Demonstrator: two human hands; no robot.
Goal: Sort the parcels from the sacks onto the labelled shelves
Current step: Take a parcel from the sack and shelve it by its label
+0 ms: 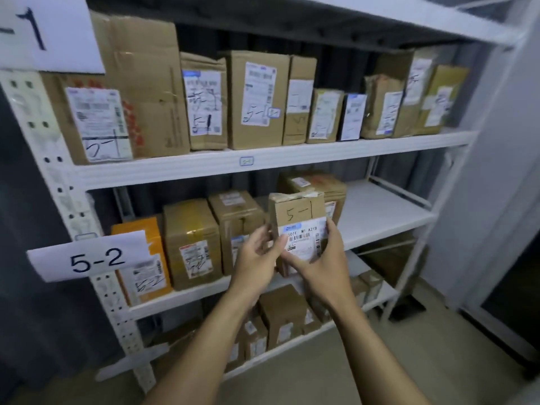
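Small brown cardboard parcel (296, 213), handwritten "5-1" above its white label, upright before the middle shelf (380, 209).

The white shelving rack (73, 200) bears a full row of upright cardboard boxes (257, 97) on its upper board (321, 153) and several cartons (191, 244) on the left of its middle board (380, 211).

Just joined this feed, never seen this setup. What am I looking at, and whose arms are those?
No machine here: one camera on a person's head looks down at their bare hands. The left hand and right hand together hold a small brown cardboard box with 5-1 handwritten on it. Facing them is a white metal shelf rack: the upper shelf carries cardboard parcels marked 5-1; the shelf by the white paper 5-2 sign holds more, with bare space on its right.
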